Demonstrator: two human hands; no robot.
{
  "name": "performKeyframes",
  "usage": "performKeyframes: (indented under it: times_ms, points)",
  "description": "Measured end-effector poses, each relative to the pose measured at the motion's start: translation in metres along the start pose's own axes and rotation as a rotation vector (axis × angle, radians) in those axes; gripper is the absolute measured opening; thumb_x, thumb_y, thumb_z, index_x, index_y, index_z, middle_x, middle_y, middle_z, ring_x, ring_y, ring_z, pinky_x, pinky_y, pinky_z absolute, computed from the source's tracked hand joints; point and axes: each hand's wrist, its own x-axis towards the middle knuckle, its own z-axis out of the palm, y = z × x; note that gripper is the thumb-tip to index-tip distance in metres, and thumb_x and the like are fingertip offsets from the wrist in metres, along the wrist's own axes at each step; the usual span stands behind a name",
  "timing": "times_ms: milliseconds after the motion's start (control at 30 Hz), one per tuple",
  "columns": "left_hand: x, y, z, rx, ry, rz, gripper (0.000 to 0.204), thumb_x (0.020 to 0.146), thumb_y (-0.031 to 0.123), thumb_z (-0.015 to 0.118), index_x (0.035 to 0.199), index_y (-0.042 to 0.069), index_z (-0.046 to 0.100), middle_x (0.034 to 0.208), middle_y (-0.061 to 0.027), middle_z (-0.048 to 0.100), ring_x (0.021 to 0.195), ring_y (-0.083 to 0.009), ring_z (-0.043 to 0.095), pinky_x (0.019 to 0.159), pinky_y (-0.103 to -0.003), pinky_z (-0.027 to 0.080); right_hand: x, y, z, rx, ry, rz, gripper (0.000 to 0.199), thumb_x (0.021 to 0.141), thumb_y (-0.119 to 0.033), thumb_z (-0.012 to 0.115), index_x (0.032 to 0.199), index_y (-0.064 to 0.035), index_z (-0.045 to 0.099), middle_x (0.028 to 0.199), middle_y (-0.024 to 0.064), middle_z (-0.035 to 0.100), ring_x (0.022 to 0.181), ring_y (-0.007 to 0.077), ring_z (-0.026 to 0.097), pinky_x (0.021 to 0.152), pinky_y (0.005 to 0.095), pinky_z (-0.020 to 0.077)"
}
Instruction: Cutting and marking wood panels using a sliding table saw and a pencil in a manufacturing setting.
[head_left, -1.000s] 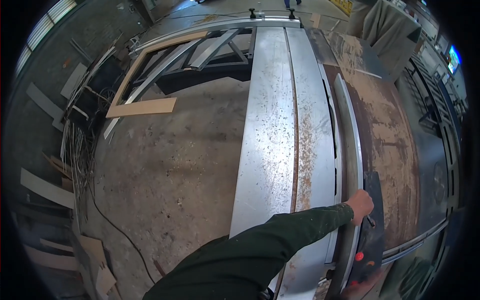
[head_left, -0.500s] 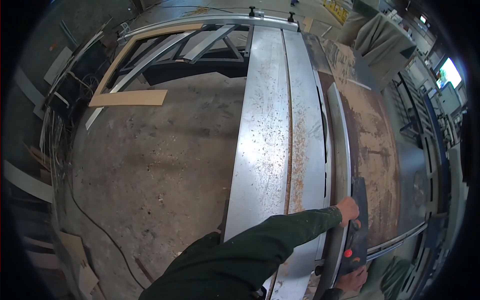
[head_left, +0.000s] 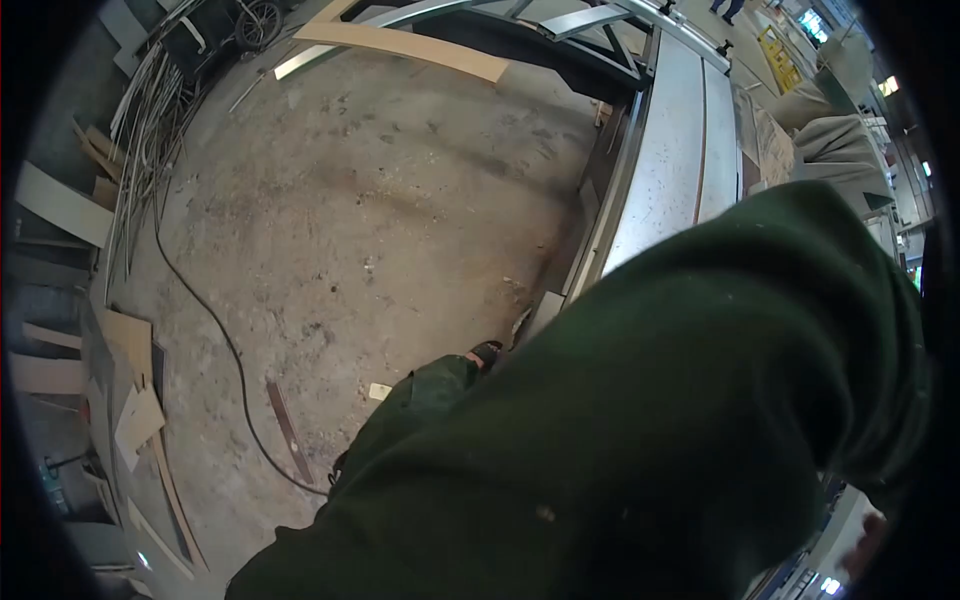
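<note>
My dark green sleeve (head_left: 680, 420) fills the lower right of the head view and hides most of the bench. At its end, by the lower right rim, a small blurred pinkish patch looks like my left hand (head_left: 866, 540); I cannot tell what it holds. My right hand is out of sight. The long grey metal machine table (head_left: 668, 150), dusted with sawdust, runs to the upper right above the sleeve. Below it show my green trouser leg (head_left: 425, 395) and dark shoe (head_left: 487, 352) on the concrete floor (head_left: 380, 220).
A black cable (head_left: 215, 330) snakes over the floor at left. Wood offcuts (head_left: 130, 420) and a bundle of thin strips (head_left: 140, 130) lie along the left edge. A long pale board (head_left: 400, 45) rests by a metal frame at top. A beige cloth-covered shape (head_left: 835, 130) stands at upper right.
The view has swung left and down toward the floor. The arm that reached to the dark panel on the table now covers the lower right as a big sleeve; panel and hands are lost.
</note>
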Motion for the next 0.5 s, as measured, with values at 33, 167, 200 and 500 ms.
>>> performKeyframes:
  times_ms: [33, 167, 200, 500]
  points:
    - [-0.010, 0.022, 0.037, 0.033, 0.036, -0.024, 0.030, 0.081, 0.037, 0.079, 0.103, 0.017, 0.079, 0.096, -0.0075, 0.076, 0.092, -0.0197, 0.071, 0.078, -0.034, 0.057, -0.031, 0.006, -0.011, 0.055, -0.010, -0.071, 0.040, 0.105, -0.044, 0.045, 0.128, -0.0167, 0.065, 0.118, 0.0096, 0.071, 0.111, 0.0311, 0.066, 0.102, 0.0488, 0.0449]
    - [-0.032, 0.076, 0.129, 0.105, 0.097, -0.078, 0.027, 0.082, 0.037, 0.079, 0.097, 0.015, 0.078, 0.091, -0.0054, 0.074, 0.086, -0.0171, 0.069, 0.074, -0.032, 0.055, -0.130, 0.057, -0.060, 0.240, -0.016, -0.256, 0.042, 0.104, -0.042, 0.051, 0.127, -0.0107, 0.066, 0.121, 0.0128, 0.070, 0.114, 0.0314, 0.064, 0.104, 0.0468, 0.0449]
    - [-0.036, 0.084, 0.143, 0.113, 0.099, -0.081, 0.026, 0.083, 0.038, 0.079, 0.096, 0.015, 0.078, 0.090, -0.0049, 0.074, 0.084, -0.0164, 0.069, 0.072, -0.032, 0.055, -0.149, 0.071, -0.073, 0.277, -0.008, -0.287, 0.043, 0.104, -0.042, 0.052, 0.127, -0.0092, 0.066, 0.121, 0.0136, 0.070, 0.115, 0.0314, 0.064, 0.104, 0.0463, 0.0449]
    - [0.091, 0.044, 0.132, 0.229, 0.150, -0.180, 0.028, 0.086, 0.039, 0.078, 0.083, 0.011, 0.075, 0.078, -0.0004, 0.070, 0.071, -0.0104, 0.064, 0.062, -0.028, 0.050, -0.334, 0.101, -0.210, 0.630, -0.015, -0.474, 0.047, 0.101, -0.034, 0.064, 0.126, 0.0055, 0.066, 0.128, 0.0222, 0.066, 0.123, 0.0354, 0.059, 0.107, 0.0456, 0.0436]
